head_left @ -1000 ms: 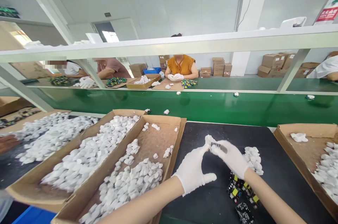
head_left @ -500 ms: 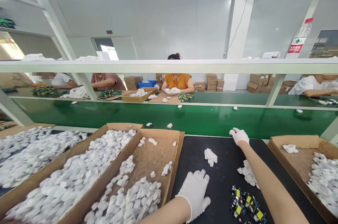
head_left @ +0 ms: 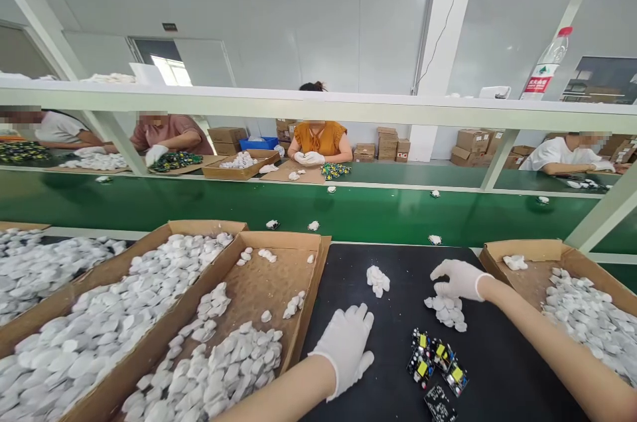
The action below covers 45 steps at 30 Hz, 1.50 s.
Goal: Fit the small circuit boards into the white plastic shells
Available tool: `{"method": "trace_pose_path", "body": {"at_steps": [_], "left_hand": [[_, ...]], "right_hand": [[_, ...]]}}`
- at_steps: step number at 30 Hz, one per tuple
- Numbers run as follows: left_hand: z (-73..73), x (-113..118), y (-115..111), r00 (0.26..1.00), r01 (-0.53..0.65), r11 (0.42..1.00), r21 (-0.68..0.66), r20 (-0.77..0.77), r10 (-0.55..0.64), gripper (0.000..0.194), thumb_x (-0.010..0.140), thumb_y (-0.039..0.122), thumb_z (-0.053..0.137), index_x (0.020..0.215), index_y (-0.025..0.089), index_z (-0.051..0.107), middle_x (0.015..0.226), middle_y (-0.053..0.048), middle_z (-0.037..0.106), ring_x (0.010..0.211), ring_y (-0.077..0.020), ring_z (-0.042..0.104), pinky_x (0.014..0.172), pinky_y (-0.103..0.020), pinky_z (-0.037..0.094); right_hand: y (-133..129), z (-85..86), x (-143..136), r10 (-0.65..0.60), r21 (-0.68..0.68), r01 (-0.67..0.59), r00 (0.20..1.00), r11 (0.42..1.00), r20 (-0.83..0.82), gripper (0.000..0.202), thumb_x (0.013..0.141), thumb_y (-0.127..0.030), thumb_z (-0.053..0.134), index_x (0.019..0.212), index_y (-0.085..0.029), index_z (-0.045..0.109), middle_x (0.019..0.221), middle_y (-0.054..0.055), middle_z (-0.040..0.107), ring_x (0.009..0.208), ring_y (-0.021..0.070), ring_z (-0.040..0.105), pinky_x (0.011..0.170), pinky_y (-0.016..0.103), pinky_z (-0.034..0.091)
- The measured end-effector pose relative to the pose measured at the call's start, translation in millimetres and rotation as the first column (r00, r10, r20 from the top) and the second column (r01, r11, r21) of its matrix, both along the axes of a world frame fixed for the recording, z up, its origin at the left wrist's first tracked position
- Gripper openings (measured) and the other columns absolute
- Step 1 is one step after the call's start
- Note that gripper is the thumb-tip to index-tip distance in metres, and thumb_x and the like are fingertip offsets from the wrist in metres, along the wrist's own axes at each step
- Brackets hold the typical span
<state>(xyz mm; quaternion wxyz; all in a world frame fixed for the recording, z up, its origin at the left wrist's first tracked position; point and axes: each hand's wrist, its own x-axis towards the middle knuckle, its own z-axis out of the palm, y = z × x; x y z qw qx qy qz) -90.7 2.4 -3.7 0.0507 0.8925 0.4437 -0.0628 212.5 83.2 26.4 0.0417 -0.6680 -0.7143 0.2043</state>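
holds nothing visible in the right hand (head_left: pixel 460 279), gloved in white, with thumb and forefinger parted widely. hovers just above or touches a clump of white pieces (head_left: pixel 450 316) at 7 o'clock from that hand; cannot tell which. spreads the left hand (head_left: pixel 343 350), also gloved and with nothing seen in the grip, palm down over the black surface (head_left: pixel 388 342). has a smaller white clump (head_left: pixel 378 281) near it, at 1 o'clock.

has a cluster of circuit boards (head_left: pixel 422 367) with yellow parts at 7 o'clock from the right hand, and a darker board (head_left: pixel 440 403) just beside it, at 6 o'clock.

looks partway through: shows no white on top of these boards, but has a white-topped board (head_left: pixel 434 240) on the green belt (head_left: pixel 378 216) at 11 o'clock from the right hand, with two more farther left. has plenty of white pieces left in the left tray (head_left: pixel 318 256), at 9 to 10 o'clock from the left hand, and the right tray (head_left: pixel 522 249), at 2 to 3 o'clock from the right hand. faces a co-worker (head_left: pixel 323 140) across the belt at 12 o'clock.
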Motion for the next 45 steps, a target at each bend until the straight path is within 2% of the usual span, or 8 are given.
{"method": "trace_pose_path", "body": {"at_steps": [7,10,14,18,23,28,36,45], "left_hand": [[0.8,-1,1,1.000,0.007,1.000,-0.004,0.003,-0.007,0.061,0.081,0.040,0.046,0.133,0.010,0.039,0.139,-0.020,0.038,0.123,-0.0356,0.039,0.094,-0.051,0.036],[-2.0,-1,1,1.000,0.008,1.000,0.004,0.008,-0.008,0.061,0.081,0.041,0.046,0.133,0.010,0.039,0.139,-0.020,0.038,0.122,-0.0360,0.039,0.094,-0.052,0.035],[-2.1,-1,1,1.000,0.007,1.000,-0.004,0.000,-0.007,0.062,0.082,0.042,0.045,0.134,0.010,0.037,0.140,-0.020,0.037,0.123,-0.0363,0.039,0.095,-0.052,0.035],[1.1,0,1,1.000,0.005,1.000,-0.006,-0.007,-0.005,0.063,0.082,0.042,0.045,0.134,0.008,0.037,0.140,-0.021,0.036,0.122,-0.0371,0.039,0.095,-0.053,0.035],[3.8,0,0,1.000,0.007,1.000,-0.019,-0.016,-0.008,0.063,0.082,0.042,0.045,0.135,0.009,0.036,0.141,-0.020,0.036,0.124,-0.0365,0.037,0.096,-0.051,0.034],[6.9,0,-1,1.000,-0.003,0.999,-0.040,-0.031,0.002,0.062,0.083,0.042,0.044,0.136,0.009,0.035,0.141,-0.020,0.034,0.126,-0.0364,0.036,0.097,-0.051,0.033],[7.4,1,1,1.000,0.003,0.999,-0.045,-0.013,-0.003,0.063,0.083,0.041,0.045,0.136,0.007,0.034,0.142,-0.022,0.033,0.126,-0.0372,0.036,0.097,-0.052,0.033],[6.6,0,1,1.000,0.007,0.998,-0.058,-0.021,-0.008,0.064,0.084,0.041,0.043,0.137,0.007,0.033,0.143,-0.021,0.031,0.127,-0.0377,0.033,0.098,-0.053,0.032]], "right_hand": [[-31,-9.8,-47,0.081,0.067,-0.071,0.986,0.995,-0.149,0.013,0.051,-0.018,0.071,0.048,-0.018,0.058,0.075,0.008,0.063,0.092,0.0306,0.055,0.086,0.038,0.033],[-25,-11.0,-62,0.043,0.050,-0.030,0.961,0.998,-0.275,0.007,0.062,-0.025,0.066,0.061,-0.020,0.061,0.073,0.006,0.062,0.082,0.0250,0.057,0.078,0.035,0.037],[-16,-15.7,-79,-0.034,-0.068,0.004,0.894,0.998,-0.446,0.021,0.075,-0.032,0.051,0.092,-0.021,0.060,0.075,0.003,0.062,0.064,0.0147,0.058,0.060,0.027,0.042],[-12,-29.3,-99,-0.123,-0.136,0.069,0.886,0.988,-0.447,0.031,0.080,-0.042,0.042,0.074,-0.018,0.060,0.060,0.002,0.054,0.050,0.0124,0.048,0.051,0.026,0.036],[-5,-46.5,-121,-0.152,-0.036,0.149,0.918,0.988,-0.367,0.033,0.065,-0.045,0.065,0.053,-0.019,0.049,0.053,0.000,0.046,0.059,0.0170,0.049,0.060,0.030,0.032],[9,-50.9,-119,-0.154,-0.022,0.157,0.913,0.987,-0.377,0.030,0.073,-0.037,0.060,0.052,-0.019,0.049,0.052,-0.001,0.047,0.059,0.0144,0.047,0.060,0.027,0.030],[21,-46.1,-102,-0.226,-0.188,0.152,0.846,0.970,-0.483,0.046,0.083,-0.057,0.034,0.062,-0.018,0.049,0.048,-0.007,0.036,0.037,0.0061,0.024,0.040,0.022,0.024],[22,-49.8,-105,-0.031,0.057,0.052,0.944,0.997,-0.328,0.032,0.071,-0.044,0.060,0.056,-0.018,0.051,0.051,-0.004,0.045,0.051,0.0101,0.037,0.052,0.024,0.028]]}}
